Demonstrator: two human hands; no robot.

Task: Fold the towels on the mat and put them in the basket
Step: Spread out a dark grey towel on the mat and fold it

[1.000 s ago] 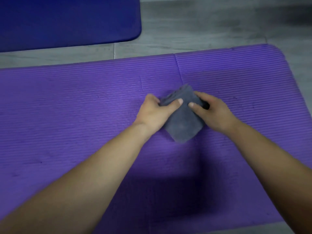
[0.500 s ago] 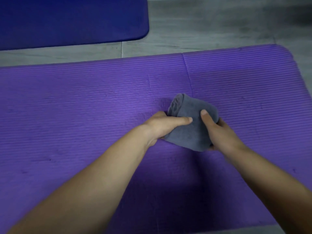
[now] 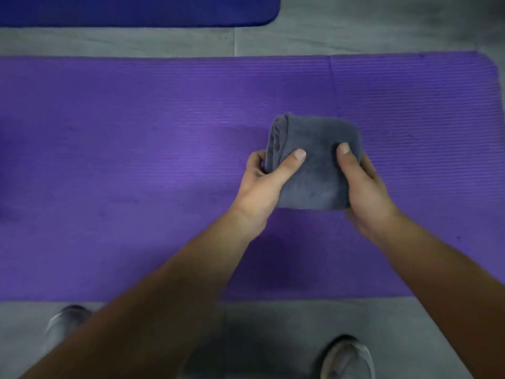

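A small grey towel (image 3: 317, 162), folded into a thick square, is held above the purple mat (image 3: 136, 160). My left hand (image 3: 265, 184) grips its left side, thumb on top and fingers curled under the stacked edges. My right hand (image 3: 363, 190) grips its right side the same way, thumb pressed on the top face. The basket is not in view.
A dark blue mat (image 3: 136, 9) lies on the grey floor (image 3: 355, 31) beyond the purple one. Two grey shoes (image 3: 347, 359) stand on the floor at the purple mat's near edge.
Both hands have lifted the folded towel off the mat and turned it square to me. The camera has pulled back and tilted down, so my shoes and the mat's near edge show.
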